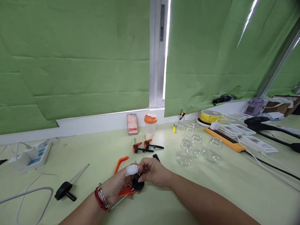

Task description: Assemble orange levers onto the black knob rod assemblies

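Near the bottom centre, my left hand [117,184] is closed around a black round part [137,183] with a metal rod and an orange piece [126,191] beneath it. A white wrap covers part of that hand's thumb. My right hand [153,170] pinches at the top of the black part, its fingertips touching it. An orange bent handle [120,163] lies just behind my left hand. Two small black-and-orange assemblies [142,149] [153,145] rest further back. On the left lies a black knob with a long metal rod [64,190].
Several clear glass jars [196,145] stand right of centre. An orange-lidded cup [150,125] is by the wall. An orange power strip [223,139], cables, and white packets [259,143] lie at right. A white power strip [41,156] sits at left.
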Action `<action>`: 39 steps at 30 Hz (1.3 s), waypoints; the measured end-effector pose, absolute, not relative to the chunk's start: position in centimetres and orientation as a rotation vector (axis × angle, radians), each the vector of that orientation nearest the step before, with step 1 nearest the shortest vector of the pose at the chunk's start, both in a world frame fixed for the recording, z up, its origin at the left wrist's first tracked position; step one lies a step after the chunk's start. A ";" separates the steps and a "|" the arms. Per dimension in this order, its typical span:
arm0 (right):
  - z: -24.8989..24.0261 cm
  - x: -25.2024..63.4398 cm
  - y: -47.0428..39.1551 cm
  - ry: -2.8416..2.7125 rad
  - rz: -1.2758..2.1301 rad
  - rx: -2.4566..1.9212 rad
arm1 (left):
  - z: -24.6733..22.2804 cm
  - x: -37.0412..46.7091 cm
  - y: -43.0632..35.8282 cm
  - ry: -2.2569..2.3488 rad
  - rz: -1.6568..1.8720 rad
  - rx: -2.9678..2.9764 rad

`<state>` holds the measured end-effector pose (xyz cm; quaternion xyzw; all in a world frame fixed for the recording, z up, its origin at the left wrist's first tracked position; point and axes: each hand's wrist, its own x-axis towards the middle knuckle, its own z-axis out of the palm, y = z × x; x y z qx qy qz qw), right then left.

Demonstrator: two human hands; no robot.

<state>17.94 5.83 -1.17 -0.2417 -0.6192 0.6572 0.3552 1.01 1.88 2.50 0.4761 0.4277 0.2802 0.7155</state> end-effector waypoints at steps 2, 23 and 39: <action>-1.2 17.9 5.9 -1.603 1.694 -0.599 | 2.4 1.0 1.9 0.950 0.617 1.057; -1.1 18.1 5.9 -1.650 1.669 -0.628 | 2.5 1.1 1.7 0.945 0.618 1.053; -1.1 17.9 5.8 -1.616 1.694 -0.600 | 2.5 1.0 1.8 0.953 0.620 1.054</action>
